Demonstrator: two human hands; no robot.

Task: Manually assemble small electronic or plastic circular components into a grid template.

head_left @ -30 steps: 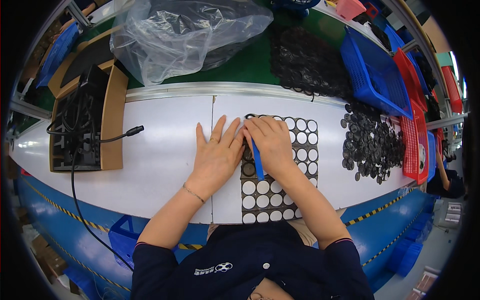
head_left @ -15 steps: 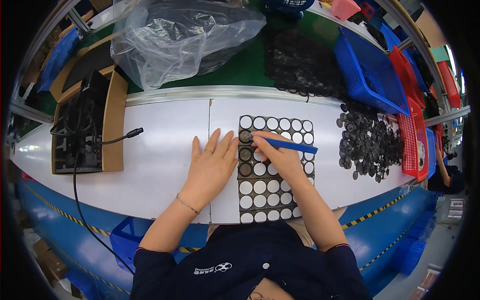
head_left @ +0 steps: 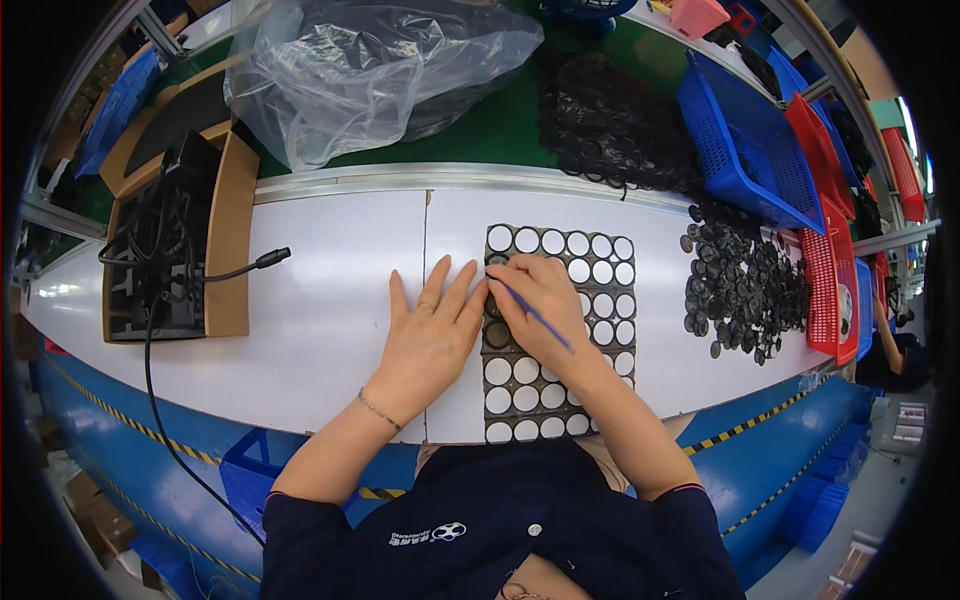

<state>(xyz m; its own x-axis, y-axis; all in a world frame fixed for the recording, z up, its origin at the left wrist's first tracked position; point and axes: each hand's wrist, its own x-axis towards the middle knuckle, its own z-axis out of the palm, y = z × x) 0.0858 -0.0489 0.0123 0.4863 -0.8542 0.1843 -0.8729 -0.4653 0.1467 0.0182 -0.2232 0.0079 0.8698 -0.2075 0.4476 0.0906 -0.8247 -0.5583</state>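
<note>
Worktop (head_left: 330,300): it is carrying the tray (head_left: 500,353) on its middle, before the person.
Tray: it is lying flat; pressing its left edge down would probably be helping.
Left hand (head_left: 430,330): it is resting palm-down, fingers spread, gripping nothing; whether it is touching the tray is hard to tell.
Right hand (head_left: 545,310): it is pinching the tool (head_left: 541,322) in closed fingers and covering several cells, hiding their contents.
Tool: it is slanting, slim and blue; fingers are masking its tip. Working shallowly should be sparing neighbouring discs (head_left: 498,371).
Discs: they are showing white faces.
</note>
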